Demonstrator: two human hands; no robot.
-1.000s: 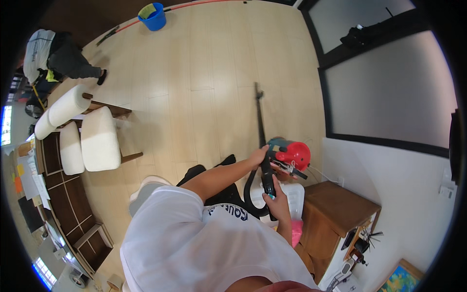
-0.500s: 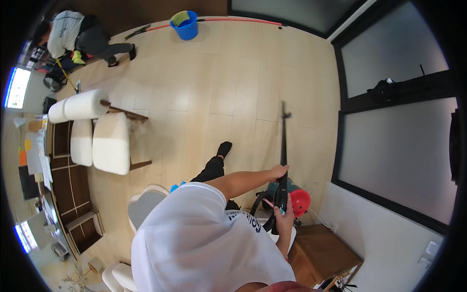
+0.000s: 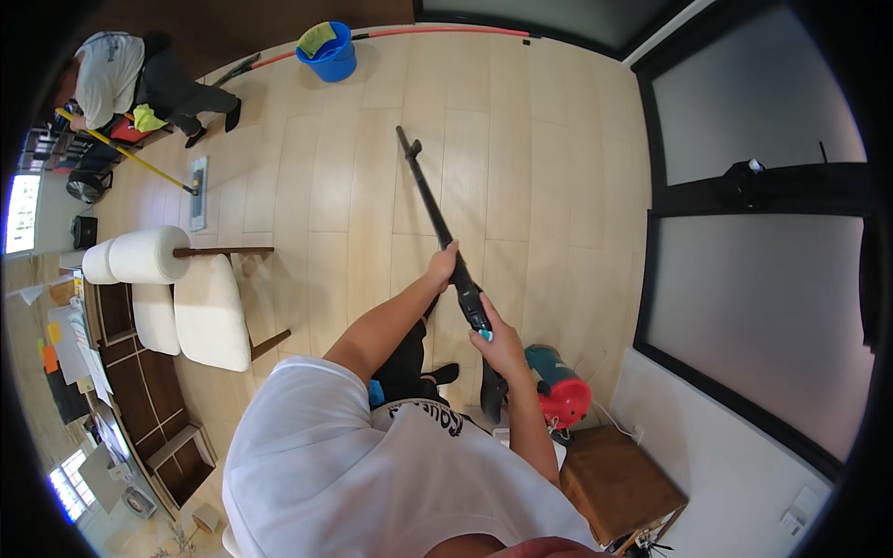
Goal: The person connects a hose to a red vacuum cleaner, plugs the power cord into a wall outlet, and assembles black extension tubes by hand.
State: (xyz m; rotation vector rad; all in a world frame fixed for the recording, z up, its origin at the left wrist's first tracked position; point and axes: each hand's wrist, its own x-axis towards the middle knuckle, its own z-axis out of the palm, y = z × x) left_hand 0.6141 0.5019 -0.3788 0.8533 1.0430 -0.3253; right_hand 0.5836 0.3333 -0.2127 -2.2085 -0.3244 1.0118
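A long black vacuum cleaner wand (image 3: 430,203) slants from my hands out over the light wooden floor (image 3: 321,186), its narrow floor head (image 3: 409,144) at the far end. My left hand (image 3: 443,268) is wrapped round the tube at about its middle. Closer to me, my right hand (image 3: 499,339) grips the thick handle section. From there a dark hose (image 3: 493,391) bends down beside my legs. The green and red vacuum canister (image 3: 558,383) stands on the right, near my right forearm.
A brown wooden cabinet (image 3: 619,479) is behind the canister, by the wall. White chairs (image 3: 212,312) and a desk are at left. A person (image 3: 177,88) at the far left holds a yellow-handled flat mop (image 3: 198,193). A blue bucket (image 3: 330,63) and red pole (image 3: 446,31) lie along the far wall.
The wand has swung left across the floor, and both my hands have moved left and forward with it. The co-worker's mop has come out onto the floor.
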